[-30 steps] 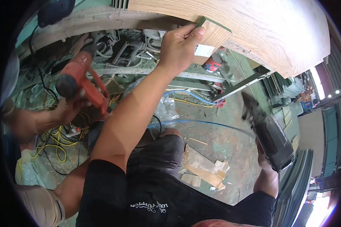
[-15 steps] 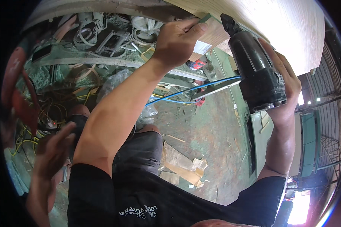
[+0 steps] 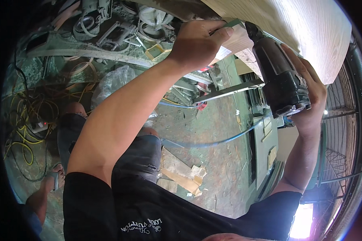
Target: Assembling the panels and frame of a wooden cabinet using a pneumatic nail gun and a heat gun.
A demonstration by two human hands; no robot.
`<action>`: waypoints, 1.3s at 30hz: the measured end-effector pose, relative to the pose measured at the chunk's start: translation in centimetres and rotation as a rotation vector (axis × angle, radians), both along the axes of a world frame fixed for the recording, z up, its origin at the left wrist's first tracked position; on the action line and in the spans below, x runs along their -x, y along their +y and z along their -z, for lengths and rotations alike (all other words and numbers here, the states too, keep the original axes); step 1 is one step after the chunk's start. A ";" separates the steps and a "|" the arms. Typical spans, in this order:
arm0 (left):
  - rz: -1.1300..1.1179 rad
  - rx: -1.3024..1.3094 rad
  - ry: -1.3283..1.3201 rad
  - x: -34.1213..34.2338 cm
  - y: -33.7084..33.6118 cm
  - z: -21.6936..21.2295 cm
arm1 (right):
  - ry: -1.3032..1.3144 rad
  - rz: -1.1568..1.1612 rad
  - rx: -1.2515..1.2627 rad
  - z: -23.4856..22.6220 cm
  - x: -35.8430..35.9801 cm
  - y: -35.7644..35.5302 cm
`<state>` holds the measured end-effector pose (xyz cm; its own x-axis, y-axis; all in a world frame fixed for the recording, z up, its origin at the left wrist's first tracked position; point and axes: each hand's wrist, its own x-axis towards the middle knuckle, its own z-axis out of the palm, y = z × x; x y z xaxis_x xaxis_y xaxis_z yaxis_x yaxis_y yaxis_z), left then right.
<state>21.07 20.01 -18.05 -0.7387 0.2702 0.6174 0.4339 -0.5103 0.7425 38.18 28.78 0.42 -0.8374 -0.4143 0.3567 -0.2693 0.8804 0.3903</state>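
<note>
My right hand (image 3: 313, 90) is wrapped round a black air nail gun (image 3: 278, 78). Its nose touches or nearly touches the seam between a small wooden board (image 3: 241, 37) and a large pale wood-grain panel (image 3: 301, 24); I cannot tell which. The small board has a green edge and a white label. My left hand (image 3: 199, 44) clamps that board by its end, thumb on the near side and fingers behind, mostly hidden. A blue hose (image 3: 229, 138) hangs in a curve under the nail gun.
Dusty clamps and tools (image 3: 116, 36) fill a shelf at the far left. Clear plastic wrap (image 3: 112, 86) and tangled yellow cables (image 3: 24, 136) lie below. Cardboard scraps (image 3: 183, 170) are on the floor. Another person's sandalled foot (image 3: 56, 178) stands at the left; stacked boards (image 3: 265, 140) at the right.
Both my hands, the nail gun, board and panel sit slightly further right in view. The blue hose has swung lower. Another person's hand and a red object have left the left side; a foot shows there.
</note>
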 end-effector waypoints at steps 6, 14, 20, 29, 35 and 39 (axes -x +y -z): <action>0.003 0.031 -0.024 0.0 -0.7 0.1 | 0.007 -0.035 -0.140 -0.7 0.8 -0.6; -0.109 0.014 0.078 0.3 -0.2 0.2 | -0.086 0.091 -0.183 -1.4 0.5 -1.9; -0.182 -0.062 0.107 0.5 0.4 0.6 | -0.144 0.146 -0.298 -2.1 0.7 -2.6; -0.202 -0.030 0.141 0.4 0.3 0.8 | -0.178 0.160 -0.325 -2.3 0.4 -2.7; -0.211 -0.065 0.145 1.0 0.3 1.3 | -0.172 0.125 -0.368 -2.0 1.2 -3.2; -0.250 -0.018 0.183 1.5 -0.1 1.4 | -0.013 -0.033 -0.394 -1.1 1.0 -1.8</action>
